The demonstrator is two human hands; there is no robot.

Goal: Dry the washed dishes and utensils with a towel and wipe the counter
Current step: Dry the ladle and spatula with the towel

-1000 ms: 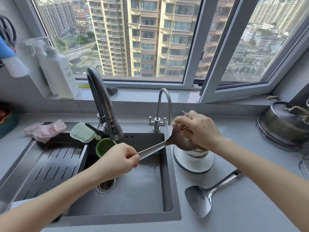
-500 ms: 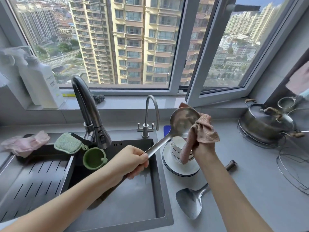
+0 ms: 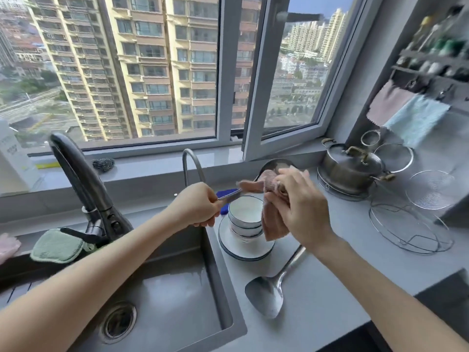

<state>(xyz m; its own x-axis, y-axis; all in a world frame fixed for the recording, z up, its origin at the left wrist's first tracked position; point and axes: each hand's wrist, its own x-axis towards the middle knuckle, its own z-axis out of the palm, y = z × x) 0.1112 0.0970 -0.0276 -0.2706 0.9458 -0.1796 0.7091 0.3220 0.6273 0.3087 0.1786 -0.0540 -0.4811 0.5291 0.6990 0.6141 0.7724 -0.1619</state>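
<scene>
My left hand grips the handle of a steel ladle, held level above the stacked white bowls. My right hand holds a pink towel against the ladle's neck; the towel hangs down beside the bowls. Most of the ladle's bowl is hidden behind the towel and my fingers. The bowls stand on a white plate with a dark rim, right of the sink. A steel spatula lies on the grey counter in front of the plate.
The sink with a dark tap and a slim steel tap is at left. A green sponge sits by the tap. A lidded pot, wire racks and hanging cloths are at right.
The ladle has swung from upright over the sink to level above the bowls. My left hand moved right with it. The view has turned to the right.
</scene>
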